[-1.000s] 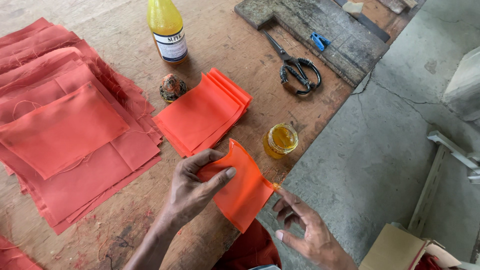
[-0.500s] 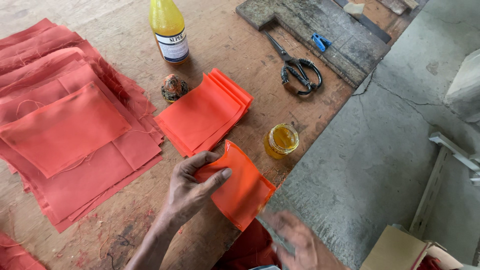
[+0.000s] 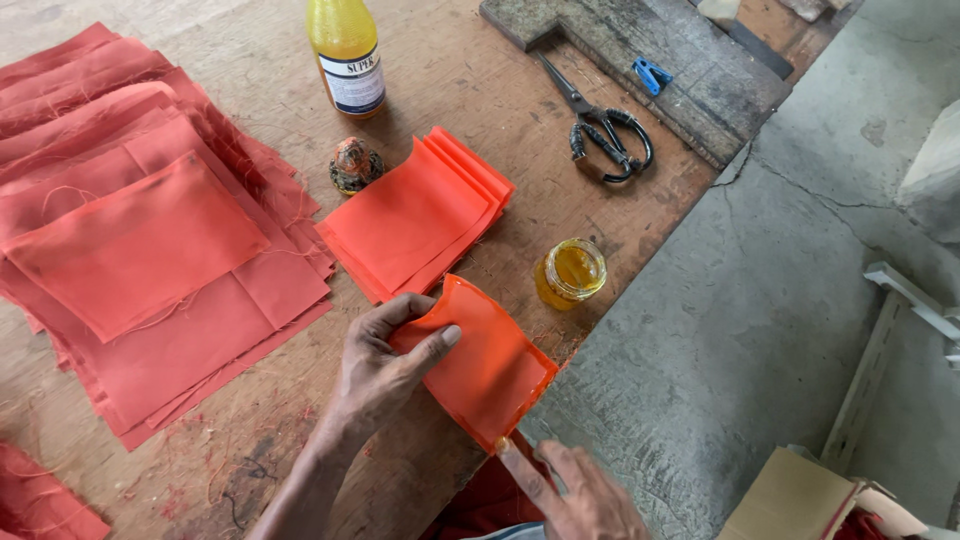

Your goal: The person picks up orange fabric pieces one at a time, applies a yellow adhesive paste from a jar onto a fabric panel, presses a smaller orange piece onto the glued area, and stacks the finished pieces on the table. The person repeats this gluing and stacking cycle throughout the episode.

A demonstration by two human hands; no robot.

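Head view gives me a glossy orange plastic sheet [image 3: 480,365] lying at the edge of the worn wooden table [image 3: 480,90], pinned flat under my left hand [image 3: 385,375], thumb and fingers spread across its near end. My right hand [image 3: 570,490] has its forefinger stretched out, its tip touching the sheet's lower corner, holding nothing. Just beyond the left hand sits a stack of matching orange sheets [image 3: 415,215]. Past the held sheet's far side stands a small open jar of yellow glue [image 3: 570,272]. Left of that hand spreads a pile of red cloth pieces [image 3: 140,250].
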